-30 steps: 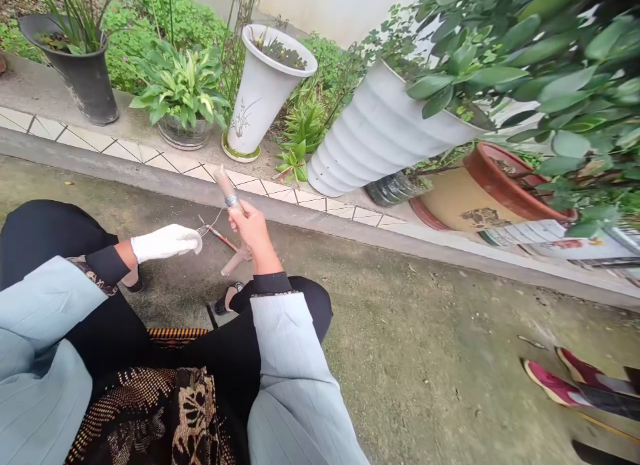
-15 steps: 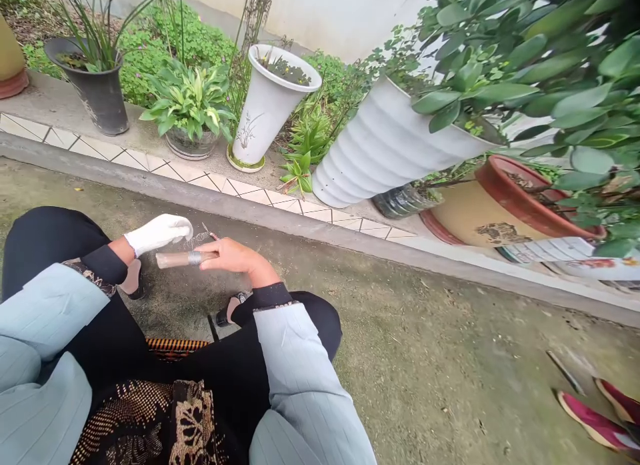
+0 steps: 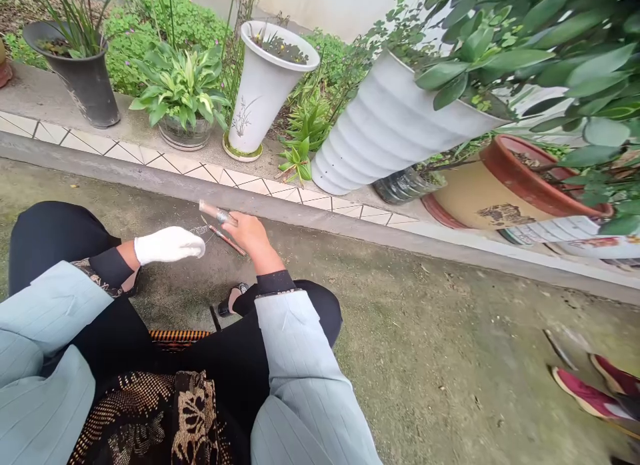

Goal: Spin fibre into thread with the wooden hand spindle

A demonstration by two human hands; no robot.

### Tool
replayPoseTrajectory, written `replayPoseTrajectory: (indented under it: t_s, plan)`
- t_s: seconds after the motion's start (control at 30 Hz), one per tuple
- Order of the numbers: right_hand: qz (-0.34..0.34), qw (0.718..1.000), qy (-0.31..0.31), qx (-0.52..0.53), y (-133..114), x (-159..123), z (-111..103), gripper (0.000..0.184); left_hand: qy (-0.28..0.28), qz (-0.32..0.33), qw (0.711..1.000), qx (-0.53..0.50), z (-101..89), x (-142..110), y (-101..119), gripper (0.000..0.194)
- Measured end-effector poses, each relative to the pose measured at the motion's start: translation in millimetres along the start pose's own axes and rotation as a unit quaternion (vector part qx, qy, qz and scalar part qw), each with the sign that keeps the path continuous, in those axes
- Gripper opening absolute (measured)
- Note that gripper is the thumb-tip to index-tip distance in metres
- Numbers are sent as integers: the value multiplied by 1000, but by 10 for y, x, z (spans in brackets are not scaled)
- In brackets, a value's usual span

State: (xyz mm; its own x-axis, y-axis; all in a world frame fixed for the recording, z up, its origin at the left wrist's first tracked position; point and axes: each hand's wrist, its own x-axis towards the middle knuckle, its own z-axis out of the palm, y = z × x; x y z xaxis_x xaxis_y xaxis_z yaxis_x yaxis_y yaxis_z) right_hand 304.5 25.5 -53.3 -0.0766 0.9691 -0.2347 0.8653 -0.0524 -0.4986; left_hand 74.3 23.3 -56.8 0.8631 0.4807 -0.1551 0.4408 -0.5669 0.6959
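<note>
My left hand (image 3: 169, 245), in a white glove, is closed on a loose coil of thin wire (image 3: 199, 231) that shows beyond its fingertips. My bare right hand (image 3: 249, 233) grips a light brown wooden stick (image 3: 209, 209), whose free end points up and to the left. Silvery wire is wound in a band (image 3: 223, 216) round the stick, close to my right fingers. A fine strand runs between the coil and the stick. Below the stick shows a thin reddish rod-like tool (image 3: 231, 242) with a pointed end; its exact kind is unclear.
A tiled ledge (image 3: 210, 173) crosses ahead, bearing a black pot (image 3: 87, 85), a white vase-like pot (image 3: 263, 95), a ribbed white planter (image 3: 385, 131) and a tan-and-red pot (image 3: 480, 191). At right on the concrete floor (image 3: 400, 338) are another person's red shoes (image 3: 585, 393).
The stick swung from upright to nearly level, then tilted up slightly, turning with my right hand. My gloved left hand shifted a little, keeping the wire. The view moved slightly; the red shoes shifted.
</note>
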Motion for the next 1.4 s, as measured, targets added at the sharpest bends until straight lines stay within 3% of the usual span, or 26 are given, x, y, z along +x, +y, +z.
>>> replayPoseTrajectory:
  t_s: [0.07, 0.17, 0.27, 0.4, 0.5, 0.63, 0.7, 0.83, 0.93, 1.03, 1.13, 1.2, 1.27, 1.33, 1.4]
  plan:
    - [-38, 993, -58, -94, 1, -15, 52, 27, 5, -2, 999, 35, -7, -17, -11, 31]
    - [-112, 972, -164, -128, -8, -25, 121, 26, 54, -38, 997, 42, -55, -70, -87, 33]
    - [-180, 947, -263, -44, -48, -57, 120, 25, 105, -86, 990, -20, -130, -127, -207, 33]
    - [-218, 910, -328, 132, -142, -148, 42, 40, 90, -100, 978, -159, -138, -134, -332, 37]
    - [-189, 909, -271, 255, -160, -180, -15, 49, 77, -80, 964, -243, -50, -88, -326, 40]
    - [-93, 884, -43, 455, -44, -97, -66, 40, 61, -61, 950, -299, 31, -40, -216, 38]
    - [-39, 880, 40, 472, 39, -28, -71, 35, 68, -59, 949, -301, 30, -32, -165, 37]
    - [49, 947, 40, 313, 126, 55, -40, 31, 26, -44, 963, -265, 21, -23, -116, 39]
    - [32, 995, 40, 83, 96, 40, -24, 32, 16, -34, 964, -262, 42, -21, -99, 40]
    - [-17, 993, -11, -113, 45, -2, -29, 32, 11, -40, 958, -283, 55, -31, -94, 40]
    - [-78, 968, -159, -179, 31, -37, -40, 26, 6, -53, 955, -293, 39, -40, -135, 37]
    - [-123, 944, -283, -119, 45, -58, -54, 25, 31, -60, 949, -309, 19, -34, -188, 35]
    - [-172, 917, -361, 7, 63, -83, -76, 32, 55, -56, 942, -325, -1, -20, -242, 34]
    - [-201, 899, -352, 165, 70, -109, -104, 44, 68, -40, 939, -336, -14, -4, -280, 36]
    - [-195, 884, -278, 321, 61, -132, -131, 49, 50, -18, 935, -350, -22, 6, -294, 38]
